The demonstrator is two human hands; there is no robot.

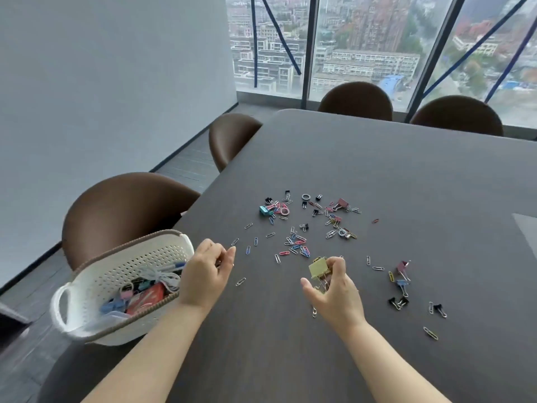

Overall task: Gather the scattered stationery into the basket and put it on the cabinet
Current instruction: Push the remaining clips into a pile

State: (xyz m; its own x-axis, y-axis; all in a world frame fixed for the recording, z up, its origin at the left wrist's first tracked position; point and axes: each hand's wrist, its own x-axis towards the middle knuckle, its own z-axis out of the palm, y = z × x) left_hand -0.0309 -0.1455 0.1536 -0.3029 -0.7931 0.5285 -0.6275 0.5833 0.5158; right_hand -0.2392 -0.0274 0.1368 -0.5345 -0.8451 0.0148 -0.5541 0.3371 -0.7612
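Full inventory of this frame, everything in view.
table: one, dark grey, fills the foreground
chairs: four, brown, along its left and far sides
basket: one, white, at the table's left edge, holding a red box and a white cord
paper clips: many, mixed colours, scattered mid-table
binder clips: several, black, pink, teal, blue, among the paper clips
window: glazed wall, city beyond, far side
yellow binder clip: one, in the right grip
left grip: bare hand, fingers curled, beside the basket; contents unclear
right grip: bare hand, holding the yellow binder clip
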